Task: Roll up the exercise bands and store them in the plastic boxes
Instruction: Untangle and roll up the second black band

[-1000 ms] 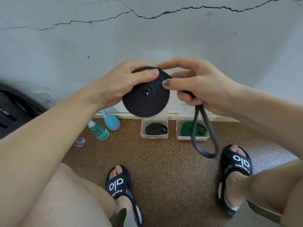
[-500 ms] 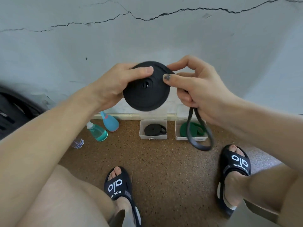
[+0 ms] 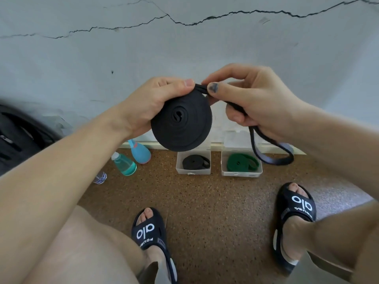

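Observation:
My left hand [image 3: 151,103] grips a thick black rolled exercise band [image 3: 181,125] held up in front of the wall. My right hand [image 3: 252,101] pinches the band's free strap at the top of the roll, and the loose end [image 3: 272,155] hangs in a loop below that hand. On the floor by the wall stand two open plastic boxes: the left box [image 3: 193,171] holds a rolled black band [image 3: 195,161], the right box [image 3: 242,173] holds a rolled green band [image 3: 242,161].
Two bottles, one teal [image 3: 125,165] and one blue [image 3: 140,152], lie left of the boxes on the brown speckled floor. A dark bag [image 3: 18,138] sits at far left. My feet in black sandals [image 3: 151,232] [image 3: 295,214] stand near the boxes.
The roll has tilted so its face slants more towards me. The hanging loop has grown shorter and swung to the right as more strap was wound on.

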The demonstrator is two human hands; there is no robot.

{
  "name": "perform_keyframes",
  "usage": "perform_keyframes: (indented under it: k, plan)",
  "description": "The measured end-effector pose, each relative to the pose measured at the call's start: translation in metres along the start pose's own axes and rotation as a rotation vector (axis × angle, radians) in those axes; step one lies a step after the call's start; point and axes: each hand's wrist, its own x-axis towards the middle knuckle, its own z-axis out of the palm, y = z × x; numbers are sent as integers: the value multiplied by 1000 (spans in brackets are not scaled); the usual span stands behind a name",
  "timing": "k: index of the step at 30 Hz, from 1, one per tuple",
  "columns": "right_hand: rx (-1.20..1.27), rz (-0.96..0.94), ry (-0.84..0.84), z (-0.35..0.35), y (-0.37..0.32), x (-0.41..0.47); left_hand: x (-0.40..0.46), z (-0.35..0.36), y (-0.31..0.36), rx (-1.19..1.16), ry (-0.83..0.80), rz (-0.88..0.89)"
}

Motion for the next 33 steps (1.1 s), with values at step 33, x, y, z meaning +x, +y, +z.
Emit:
perform_keyframes:
  k: [33]
  plan:
    - [37, 74, 60, 18, 22, -9, 6, -15, -9, 180, 169, 37]
